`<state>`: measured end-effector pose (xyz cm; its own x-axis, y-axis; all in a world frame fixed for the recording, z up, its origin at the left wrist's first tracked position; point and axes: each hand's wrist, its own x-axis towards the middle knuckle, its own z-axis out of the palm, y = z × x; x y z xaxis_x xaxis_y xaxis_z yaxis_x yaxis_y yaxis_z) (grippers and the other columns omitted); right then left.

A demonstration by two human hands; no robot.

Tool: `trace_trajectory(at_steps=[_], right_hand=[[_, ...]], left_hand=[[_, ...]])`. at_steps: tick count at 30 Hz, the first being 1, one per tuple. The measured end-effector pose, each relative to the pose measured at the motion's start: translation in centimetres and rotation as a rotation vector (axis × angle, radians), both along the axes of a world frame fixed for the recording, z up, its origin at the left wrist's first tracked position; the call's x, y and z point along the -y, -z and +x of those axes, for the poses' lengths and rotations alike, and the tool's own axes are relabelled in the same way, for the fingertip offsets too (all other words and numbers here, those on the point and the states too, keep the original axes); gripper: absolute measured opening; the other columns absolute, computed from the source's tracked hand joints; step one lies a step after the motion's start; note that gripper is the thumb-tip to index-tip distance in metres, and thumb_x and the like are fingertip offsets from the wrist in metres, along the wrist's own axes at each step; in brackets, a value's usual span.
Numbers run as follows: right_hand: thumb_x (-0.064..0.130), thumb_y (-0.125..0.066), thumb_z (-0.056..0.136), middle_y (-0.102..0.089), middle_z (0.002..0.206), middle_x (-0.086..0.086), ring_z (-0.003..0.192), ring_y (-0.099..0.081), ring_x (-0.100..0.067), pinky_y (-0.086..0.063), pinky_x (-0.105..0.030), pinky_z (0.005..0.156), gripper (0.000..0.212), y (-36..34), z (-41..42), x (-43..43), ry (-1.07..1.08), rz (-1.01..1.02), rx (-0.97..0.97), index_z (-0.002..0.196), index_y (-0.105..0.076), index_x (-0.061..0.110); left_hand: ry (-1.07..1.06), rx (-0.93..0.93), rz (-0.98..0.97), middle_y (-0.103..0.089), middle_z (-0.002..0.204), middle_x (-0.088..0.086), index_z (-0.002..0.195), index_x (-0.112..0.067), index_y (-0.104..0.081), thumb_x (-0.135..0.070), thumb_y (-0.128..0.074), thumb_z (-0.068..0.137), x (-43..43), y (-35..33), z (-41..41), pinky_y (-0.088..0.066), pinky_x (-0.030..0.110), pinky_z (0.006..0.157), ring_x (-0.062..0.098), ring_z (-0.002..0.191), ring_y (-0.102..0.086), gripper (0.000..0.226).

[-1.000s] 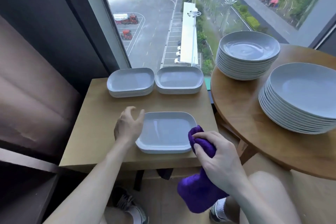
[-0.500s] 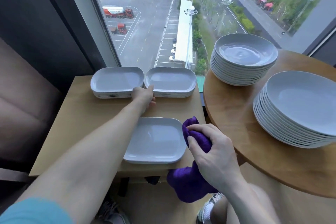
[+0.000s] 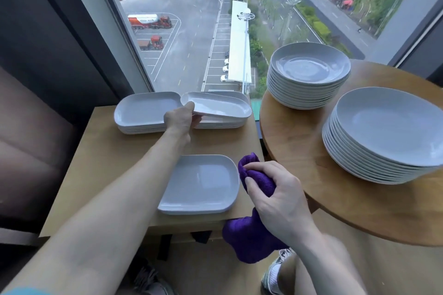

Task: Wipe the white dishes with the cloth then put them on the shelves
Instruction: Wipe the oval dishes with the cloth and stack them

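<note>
My left hand [image 3: 181,120] pinches the near left corner of a white rectangular dish [image 3: 217,105], tilted up off the right-hand stack of rectangular dishes [image 3: 223,124] at the back of the small wooden table [image 3: 107,151]. A second stack of rectangular dishes [image 3: 143,112] sits to its left. One single rectangular dish [image 3: 200,184] lies flat near the table's front edge. My right hand [image 3: 275,199] grips a purple cloth [image 3: 249,235] just right of that dish; the cloth hangs over the table edge.
A round wooden table [image 3: 311,175] on the right carries two tall stacks of round white plates [image 3: 309,74] [image 3: 386,134]. A large window lies behind both tables, a dark wall and brown panel to the left. My shoes show below.
My left hand reached from the near dish to the back right stack and has lifted its top dish by a corner. My right hand with the cloth stayed beside the near dish.
</note>
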<state>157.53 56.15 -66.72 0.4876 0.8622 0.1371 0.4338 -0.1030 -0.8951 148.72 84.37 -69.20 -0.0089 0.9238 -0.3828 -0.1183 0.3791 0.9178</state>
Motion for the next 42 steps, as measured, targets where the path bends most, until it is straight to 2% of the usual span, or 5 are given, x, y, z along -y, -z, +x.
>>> trace_trajectory(at_steps=[11, 24, 28, 34, 42], right_hand=[[0.037, -0.065, 0.084, -0.069, 0.103, 0.023, 0.098, -0.065, -0.003, -0.045, -0.010, 0.080, 0.018, -4.0, -0.1, 2.9, 0.041, 0.045, -0.032, 0.100, -0.073, 0.039], [0.028, -0.067, 0.083, -0.077, 0.090, -0.011, 0.079, -0.070, -0.024, -0.057, -0.034, 0.069, 0.020, -9.5, -7.1, 4.5, -0.145, 0.136, -0.587, 0.098, -0.080, 0.025], [0.032, -0.066, 0.085, -0.077, 0.087, -0.006, 0.076, -0.070, -0.019, -0.057, -0.033, 0.067, 0.020, -10.5, -10.2, 3.7, -0.154, 0.144, -0.663, 0.097, -0.080, 0.026], [0.039, -0.062, 0.089, -0.041, 0.150, 0.014, 0.136, -0.038, -0.002, -0.028, -0.016, 0.113, 0.062, -8.9, -13.6, 3.1, -0.330, -0.051, 0.065, 0.148, -0.047, 0.024], [0.062, -0.043, 0.090, 0.005, 0.168, 0.019, 0.155, 0.008, -0.014, 0.008, -0.046, 0.125, 0.082, -4.2, -15.2, 4.9, -0.509, -0.286, 0.606, 0.156, 0.005, 0.051]], left_hand=[[0.256, 0.447, -0.159, -0.069, 0.115, 0.022, 0.098, -0.004, -0.067, 0.012, -0.029, 0.077, 11.1, -6.0, -6.5, -0.048, 0.067, 0.106, 0.049, 0.119, -0.065, 0.047], [0.189, 0.732, -0.221, -0.072, 0.118, 0.021, 0.126, -0.010, -0.066, 0.010, -0.036, 0.056, 25.4, -5.3, -16.5, -0.052, 0.053, 0.105, 0.042, 0.104, -0.073, 0.079], [0.205, 0.728, -0.285, -0.073, 0.110, 0.020, 0.121, -0.006, -0.069, 0.008, -0.038, 0.064, 27.9, -5.4, -18.4, -0.062, 0.043, 0.075, 0.038, 0.088, -0.074, 0.066], [0.106, 0.775, -0.292, -0.072, 0.125, 0.021, 0.138, -0.007, -0.063, -0.003, -0.053, 0.084, 29.5, -5.9, -20.3, -0.061, 0.048, 0.087, 0.038, 0.102, -0.074, 0.055], [-0.037, 0.875, -0.284, -0.069, 0.131, 0.024, 0.139, -0.002, -0.061, -0.011, -0.049, 0.092, 29.7, -5.3, -22.4, -0.059, 0.048, 0.090, 0.039, 0.106, -0.073, 0.049]])
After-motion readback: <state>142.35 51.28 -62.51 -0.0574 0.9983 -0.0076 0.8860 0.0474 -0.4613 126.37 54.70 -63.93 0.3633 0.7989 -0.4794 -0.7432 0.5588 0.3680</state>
